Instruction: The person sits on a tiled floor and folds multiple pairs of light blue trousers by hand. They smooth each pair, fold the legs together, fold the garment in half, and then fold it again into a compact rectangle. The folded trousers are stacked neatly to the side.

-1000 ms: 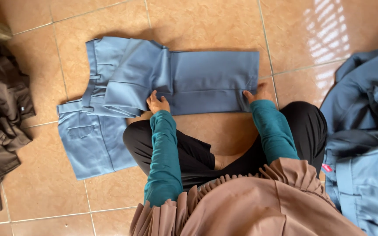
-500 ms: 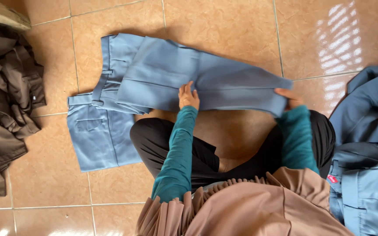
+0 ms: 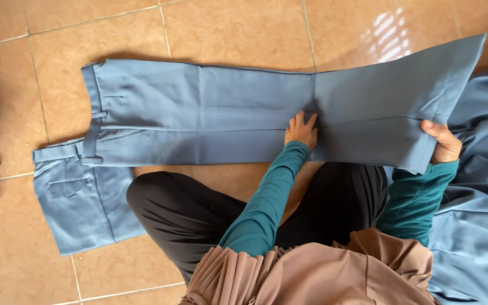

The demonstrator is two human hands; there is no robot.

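Blue-grey trousers (image 3: 210, 121) are lying stretched out across the tiled floor (image 3: 227, 28). The left hand (image 3: 301, 129) is pressing flat on them, its grip spread, while the right hand (image 3: 443, 142) is pinching the leg's hem. More blue cloth (image 3: 475, 226) is lying heaped just beside.

Your two arms reach forward from a cross-legged seat, each in a teal sleeve.

Your left hand (image 3: 301, 129) lies palm down, fingers spread a little and pointing away from you, pressed flat with the arm stretched straight out from the shoulder. Your right hand (image 3: 443, 141) sits further out to the side, fingers curled in a pinching grip, the elbow bent and tucked near your knee.
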